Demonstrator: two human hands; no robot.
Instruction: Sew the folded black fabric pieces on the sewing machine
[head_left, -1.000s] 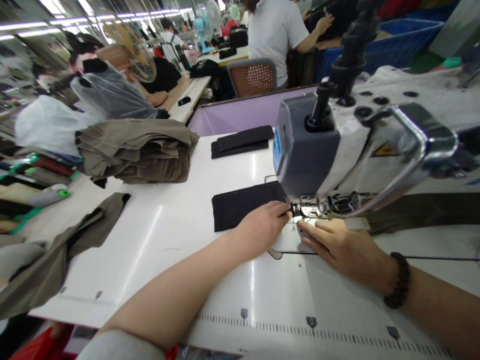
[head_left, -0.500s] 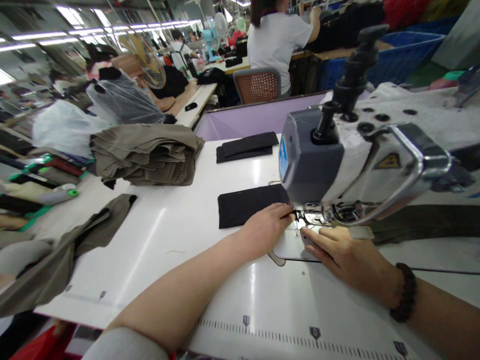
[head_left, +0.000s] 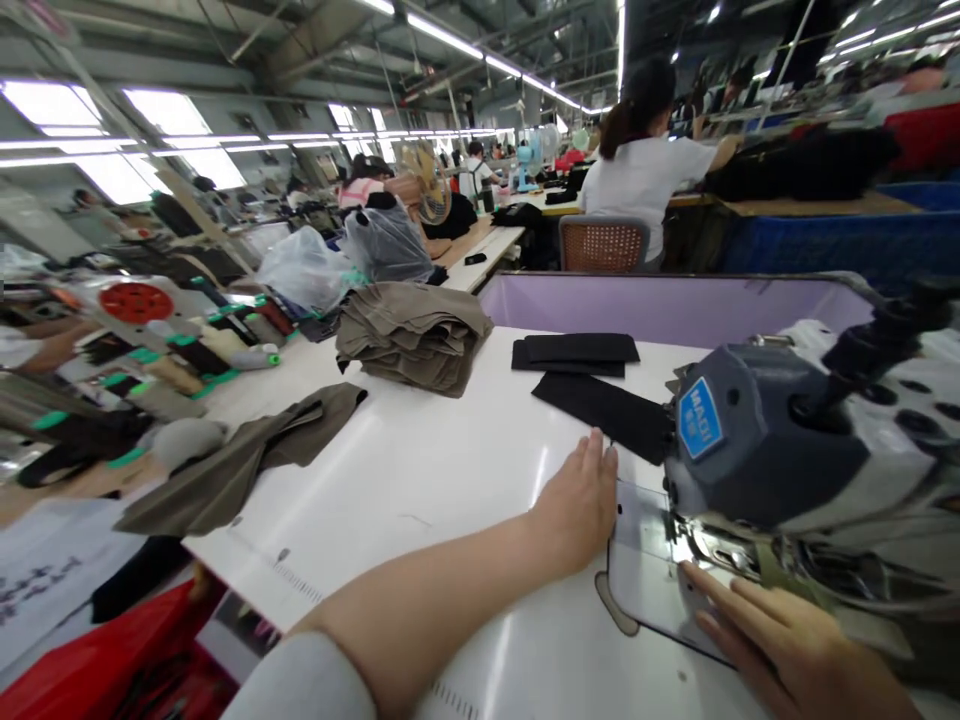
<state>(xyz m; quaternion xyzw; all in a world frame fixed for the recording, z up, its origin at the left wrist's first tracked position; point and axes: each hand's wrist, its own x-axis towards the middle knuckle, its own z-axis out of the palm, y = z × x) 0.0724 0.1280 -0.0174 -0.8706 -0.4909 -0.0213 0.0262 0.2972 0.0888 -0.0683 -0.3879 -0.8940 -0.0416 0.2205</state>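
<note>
My left hand [head_left: 576, 505] lies over the white table just left of the needle plate, its fingers stretched out and apart from any grip. Beyond its fingertips a black fabric piece [head_left: 600, 412] lies slanted, its right end against the sewing machine head [head_left: 757, 440]. My right hand [head_left: 795, 635] rests low by the front of the metal needle plate [head_left: 645, 560], fingers extended, near the lit presser foot [head_left: 712, 545]. Olive fabric shows under the machine arm behind that hand. Farther back are folded black pieces [head_left: 577, 352].
A pile of olive-brown fabric [head_left: 416, 335] stands at the back left; a loose olive piece [head_left: 255, 465] hangs toward the table's left edge. Thread cones [head_left: 195, 355] stand farther left. A purple partition [head_left: 660, 305] runs behind the table, with a seated co-worker [head_left: 637, 180] beyond.
The view has swung right and up. My left hand has come away from the presser foot to the left, and the black piece has turned to a slant behind the foot. My right hand stays by the plate.
</note>
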